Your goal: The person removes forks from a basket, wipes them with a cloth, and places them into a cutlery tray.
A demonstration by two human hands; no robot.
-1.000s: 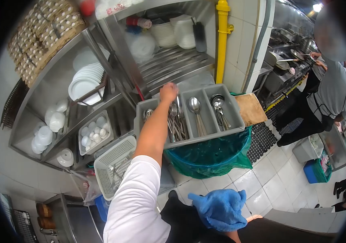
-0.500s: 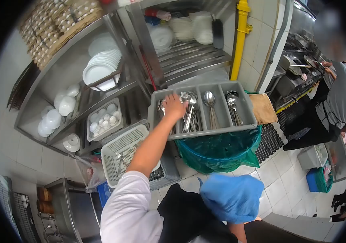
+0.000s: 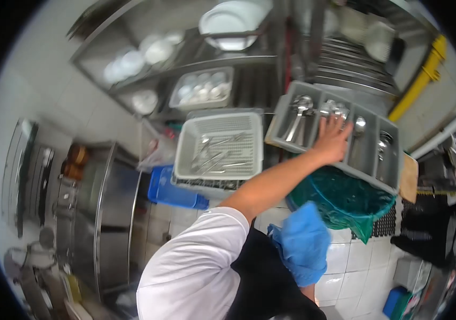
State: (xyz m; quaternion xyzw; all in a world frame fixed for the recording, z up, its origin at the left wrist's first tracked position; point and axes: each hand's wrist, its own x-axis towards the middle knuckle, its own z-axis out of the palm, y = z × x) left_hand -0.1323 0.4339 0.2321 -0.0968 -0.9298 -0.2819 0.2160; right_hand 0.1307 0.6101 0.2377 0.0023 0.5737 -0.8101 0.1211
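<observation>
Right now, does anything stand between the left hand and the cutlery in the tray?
Nothing visible. The left hand is over the tray, fingers spread at the cutlery; whether they touch is unclear.

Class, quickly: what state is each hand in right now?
Left hand: open, reaching over the cutlery tray.
Right hand: hidden by the blue cloth; cannot be told.

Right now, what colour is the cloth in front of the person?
The cloth is blue, showing best in the head view.
</observation>
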